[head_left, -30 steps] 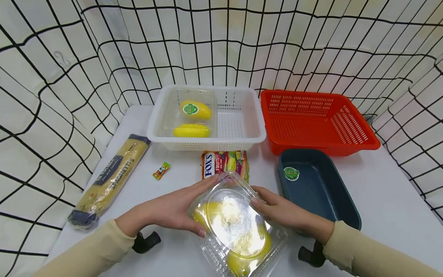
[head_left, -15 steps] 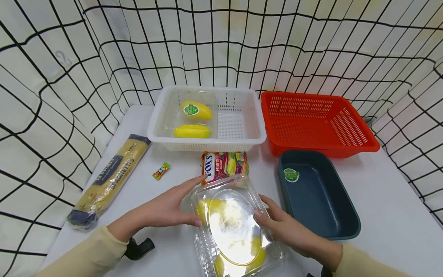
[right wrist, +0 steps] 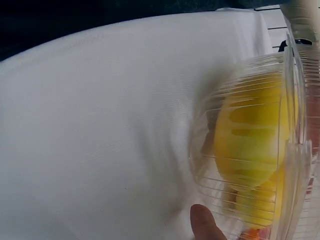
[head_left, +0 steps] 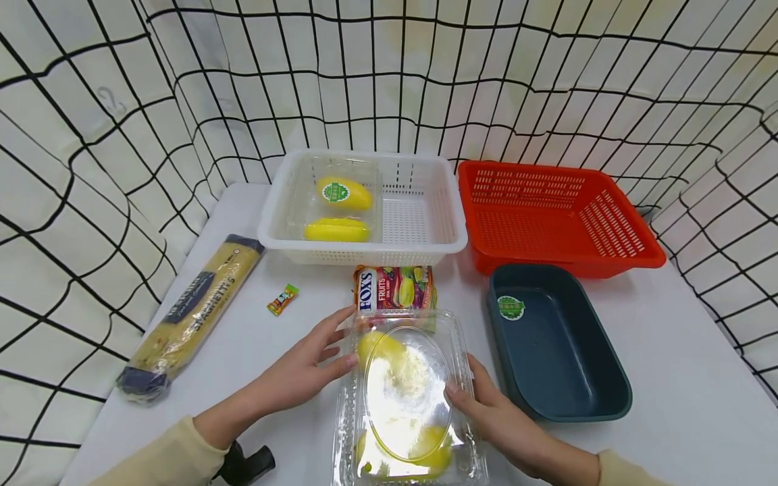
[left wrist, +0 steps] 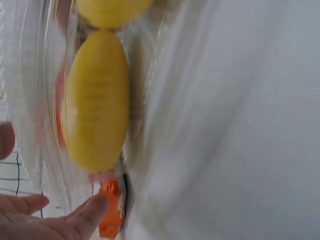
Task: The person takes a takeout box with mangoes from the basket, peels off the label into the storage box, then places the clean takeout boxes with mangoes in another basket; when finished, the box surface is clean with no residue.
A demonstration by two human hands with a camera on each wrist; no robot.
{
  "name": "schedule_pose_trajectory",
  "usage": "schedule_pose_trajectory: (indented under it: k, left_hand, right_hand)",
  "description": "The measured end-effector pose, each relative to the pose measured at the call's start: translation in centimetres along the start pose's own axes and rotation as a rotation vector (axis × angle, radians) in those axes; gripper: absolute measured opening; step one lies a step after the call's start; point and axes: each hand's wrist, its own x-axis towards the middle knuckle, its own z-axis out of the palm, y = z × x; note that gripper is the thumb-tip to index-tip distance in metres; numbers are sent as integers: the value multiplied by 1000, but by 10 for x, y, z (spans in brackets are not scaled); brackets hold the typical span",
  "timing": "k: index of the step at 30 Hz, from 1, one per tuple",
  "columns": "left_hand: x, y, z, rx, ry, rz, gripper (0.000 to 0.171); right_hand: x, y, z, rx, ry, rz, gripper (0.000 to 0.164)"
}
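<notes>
A clear plastic clamshell box (head_left: 408,388) with yellow mango-like fruits (head_left: 379,347) inside lies before me. My right hand (head_left: 501,418) grips its right edge, thumb on the lid and the other fingers at the side. In the head view, my left hand (head_left: 298,371) is at the upper left side of the box, thumb and fingers spread and fairly straight, tips right at the edge. The left wrist view shows a fruit (left wrist: 97,100) through the box wall, and the right wrist view shows another fruit (right wrist: 250,125). The far end of the box overlaps a Fox's candy bag (head_left: 389,287).
Behind stands a white basket (head_left: 365,253) holding a similar box of yellow fruits, beside a red basket (head_left: 547,263). A dark blue tub (head_left: 565,351) is to the right. Spaghetti (head_left: 194,317) and a small wrapped candy (head_left: 283,300) lie left. Black netting surrounds the table.
The box has turned from a slant to nearly straight, its near end swinging left. My left hand has shifted along its side, and my right hand has moved slightly down with its edge.
</notes>
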Motion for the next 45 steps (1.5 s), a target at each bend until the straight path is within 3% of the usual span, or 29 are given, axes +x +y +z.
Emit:
schedule_pose_trajectory:
  k: [7,16,23,28,36,45]
  left_hand:
    - [-3,4,13,-44,6,-88,88]
    - [-2,2,18,-87,26,-143,90]
    - [-4,1,20,-138,15,-166,89]
    - [-5,-1,22,-239,-8,-163,90]
    - [-5,0,27,-289,49,-204,93]
    - [-2,0,28,-287,55,-231,95]
  right_hand:
    - [-2,2,2,-31,24,-19,95]
    - [-11,17,0,-110,33,44,103]
    - [-13,21,-3,100,-69,47,97]
    - [-20,18,-1,135,-51,110,100]
    - [-28,15,3,44,-2,-8,108]
    - [-29,7,3,28,48,-4,98]
